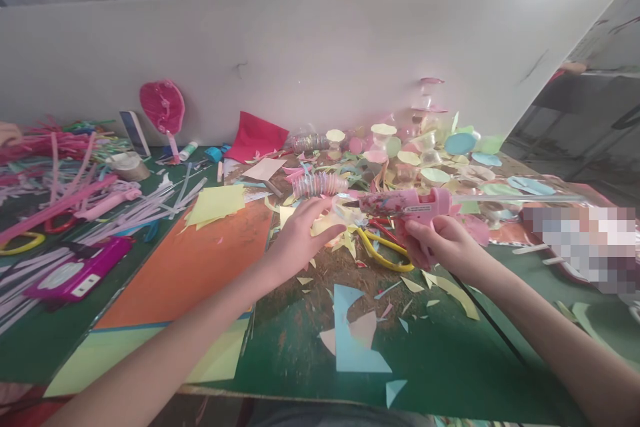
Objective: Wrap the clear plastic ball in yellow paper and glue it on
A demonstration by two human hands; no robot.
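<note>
My right hand (437,240) is wrapped round the handle of a pink glue gun (400,205), whose nozzle points left. A long clear glue stick (520,198) runs out of its back end. Near the nozzle is my left hand (310,233), thumb stretched to the right and the other fingers pointing forward; a small clear piece (346,211) shows by its fingertips, and whether the fingers hold it is unclear. Just behind the left hand lies a ringed, striped clear tube (320,184). Yellow-handled scissors (385,253) rest beneath the glue gun among paper scraps.
Orange sheets (195,267) and yellow paper (215,205) lie at the left, beside a purple box (80,268) and pink strips. Paper-and-plastic cups (383,140) crowd the back right. A blue paper offcut (350,340) lies in front. A grey partition (300,53) bounds the table.
</note>
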